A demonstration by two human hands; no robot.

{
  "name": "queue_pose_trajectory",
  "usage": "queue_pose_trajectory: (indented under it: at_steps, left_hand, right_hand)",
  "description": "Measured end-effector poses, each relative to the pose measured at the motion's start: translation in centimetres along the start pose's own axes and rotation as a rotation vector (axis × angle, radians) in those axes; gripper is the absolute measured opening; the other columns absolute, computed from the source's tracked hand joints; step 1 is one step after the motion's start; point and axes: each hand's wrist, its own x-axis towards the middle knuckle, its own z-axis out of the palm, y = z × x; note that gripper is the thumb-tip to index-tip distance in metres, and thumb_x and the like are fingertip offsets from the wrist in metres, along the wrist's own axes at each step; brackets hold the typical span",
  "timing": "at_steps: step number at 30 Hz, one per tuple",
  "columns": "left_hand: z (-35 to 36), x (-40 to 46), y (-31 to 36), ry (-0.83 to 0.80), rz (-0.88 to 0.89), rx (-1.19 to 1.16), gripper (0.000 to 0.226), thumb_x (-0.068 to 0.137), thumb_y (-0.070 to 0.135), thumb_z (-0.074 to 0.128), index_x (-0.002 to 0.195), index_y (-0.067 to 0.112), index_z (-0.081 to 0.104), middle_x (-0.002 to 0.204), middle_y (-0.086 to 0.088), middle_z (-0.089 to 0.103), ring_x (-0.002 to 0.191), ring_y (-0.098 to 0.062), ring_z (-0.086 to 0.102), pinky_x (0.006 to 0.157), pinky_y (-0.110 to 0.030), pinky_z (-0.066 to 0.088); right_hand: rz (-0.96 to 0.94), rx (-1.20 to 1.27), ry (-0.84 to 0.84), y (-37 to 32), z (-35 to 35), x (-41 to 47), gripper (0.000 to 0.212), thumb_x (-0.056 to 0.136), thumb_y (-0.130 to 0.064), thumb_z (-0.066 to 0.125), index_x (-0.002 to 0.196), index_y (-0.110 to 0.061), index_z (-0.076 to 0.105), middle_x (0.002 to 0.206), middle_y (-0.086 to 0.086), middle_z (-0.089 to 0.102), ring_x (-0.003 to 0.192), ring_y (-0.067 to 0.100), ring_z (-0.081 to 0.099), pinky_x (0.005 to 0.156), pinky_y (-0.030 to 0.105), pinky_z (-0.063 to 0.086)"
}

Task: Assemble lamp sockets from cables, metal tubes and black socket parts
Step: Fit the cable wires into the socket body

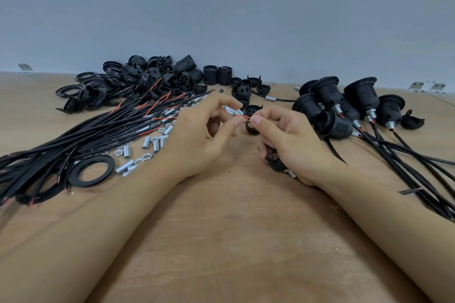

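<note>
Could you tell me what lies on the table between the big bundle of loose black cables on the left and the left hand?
In the head view, loose metal tubes and small nuts lie scattered between the cable bundle and the left hand, with a black ring nearer the forearm.

A small assembly workshop: a plain wooden tabletop (221, 241) against a bare grey wall (221, 7), heaped with sorted parts (147, 76) and cables (86, 135).

A brown wooden counter (234, 241) carries everything. On its left lie a bundle of black cables (73, 138), loose metal tubes (147, 142) with nuts (147, 155), and a flat black ring (91, 171). At the back sits a pile of black socket parts (147, 76). On the right lie assembled sockets (344, 106) with their cables.
</note>
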Motion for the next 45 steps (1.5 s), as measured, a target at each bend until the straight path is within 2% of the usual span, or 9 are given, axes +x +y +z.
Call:
queue_pose_trajectory:
  at_steps: [15, 18, 24, 27, 31, 35, 38, 41, 45]
  left_hand:
    - [-0.7, 3.0, -1.2, 0.099, -0.151, 0.276, 0.006, 0.092, 0.020, 0.063, 0.095, 0.023, 0.067, 0.079, 0.020, 0.062, 0.070, -0.007, 0.054, 0.069, -0.015, 0.039]
    - [-1.3, 8.4, -3.5, -0.071, -0.233, 0.473, 0.009, 0.093, 0.022, 0.058, 0.096, 0.019, 0.066, 0.082, 0.017, 0.061, 0.075, 0.000, 0.056, 0.077, -0.025, 0.047]
    - [-0.2, 16.8, -10.2, -0.419, -0.364, 0.840, 0.035, 0.097, 0.017, 0.051, 0.130, 0.004, 0.052, 0.135, -0.017, 0.048, 0.123, -0.036, 0.048, 0.099, -0.043, 0.041]
    - [1.0, 17.3, -11.9, -0.464, -0.414, 0.971, 0.017, 0.093, 0.018, 0.057, 0.087, 0.004, 0.048, 0.104, -0.015, 0.051, 0.101, -0.039, 0.054, 0.079, -0.043, 0.044]
    - [1.1, 16.7, -12.7, -0.378, -0.373, 0.929, 0.043, 0.091, 0.009, 0.062, 0.059, 0.012, 0.033, 0.073, -0.008, 0.040, 0.079, -0.038, 0.057, 0.062, -0.037, 0.038]
    - [-0.4, 15.3, -9.7, -0.063, -0.443, 0.652, 0.022, 0.091, 0.013, 0.057, 0.072, 0.004, 0.062, 0.082, -0.011, 0.058, 0.077, -0.027, 0.056, 0.071, -0.033, 0.048]
    - [-1.7, 12.5, -4.3, 0.360, -0.667, -0.138, 0.012, 0.088, 0.018, 0.066, 0.081, 0.010, 0.060, 0.087, -0.008, 0.067, 0.073, -0.021, 0.063, 0.069, -0.033, 0.054]
    - [-1.6, 7.1, 0.5, 0.265, -0.811, -0.864, 0.015, 0.093, 0.019, 0.058, 0.097, 0.005, 0.059, 0.079, -0.012, 0.071, 0.060, -0.019, 0.063, 0.050, -0.027, 0.049]
    - [0.0, 1.6, 2.9, 0.162, -0.873, -1.084, 0.034, 0.097, 0.041, 0.053, 0.090, 0.009, 0.064, 0.066, -0.004, 0.049, 0.048, -0.011, 0.034, 0.043, -0.022, 0.031]
  right_hand:
    - [0.043, 0.046, 0.111, -0.2, -0.3, 0.0, 0.013, 0.098, -0.019, 0.058, 0.086, -0.014, 0.061, 0.041, -0.007, 0.042, 0.043, 0.021, 0.051, 0.043, 0.024, 0.039]
    - [0.071, 0.054, 0.103, 0.0, -0.4, 0.2, 0.014, 0.098, -0.019, 0.058, 0.085, -0.014, 0.061, 0.042, -0.006, 0.042, 0.043, 0.019, 0.052, 0.043, 0.024, 0.039]
    - [0.109, 0.056, 0.054, 0.3, -0.6, 0.4, 0.015, 0.097, -0.024, 0.058, 0.085, -0.017, 0.063, 0.043, -0.005, 0.044, 0.043, 0.017, 0.052, 0.045, 0.024, 0.042]
    - [0.117, 0.080, 0.049, 0.4, -0.7, 0.4, 0.014, 0.097, -0.023, 0.059, 0.086, -0.015, 0.064, 0.044, -0.003, 0.045, 0.043, 0.016, 0.052, 0.044, 0.022, 0.041]
    - [0.111, 0.097, 0.063, 0.3, -0.6, 0.3, 0.014, 0.096, -0.024, 0.060, 0.088, -0.014, 0.065, 0.044, -0.002, 0.046, 0.043, 0.016, 0.052, 0.044, 0.022, 0.040]
    - [0.111, 0.114, 0.112, 0.0, -0.7, 0.3, 0.015, 0.096, -0.022, 0.060, 0.085, -0.013, 0.065, 0.046, -0.001, 0.048, 0.043, 0.019, 0.052, 0.043, 0.026, 0.041]
    - [0.086, 0.147, 0.182, -0.3, -0.6, 0.1, 0.017, 0.097, -0.018, 0.059, 0.081, -0.015, 0.062, 0.050, 0.002, 0.050, 0.044, 0.019, 0.049, 0.041, 0.028, 0.040]
    - [0.032, 0.177, 0.245, -0.5, -0.6, -0.2, 0.015, 0.097, -0.016, 0.059, 0.084, -0.009, 0.062, 0.049, 0.000, 0.046, 0.043, 0.017, 0.041, 0.040, 0.026, 0.035]
    - [-0.062, 0.246, 0.286, -1.0, -0.2, -0.7, 0.017, 0.095, -0.014, 0.062, 0.080, -0.018, 0.068, 0.046, -0.004, 0.039, 0.040, 0.013, 0.030, 0.040, 0.027, 0.026]
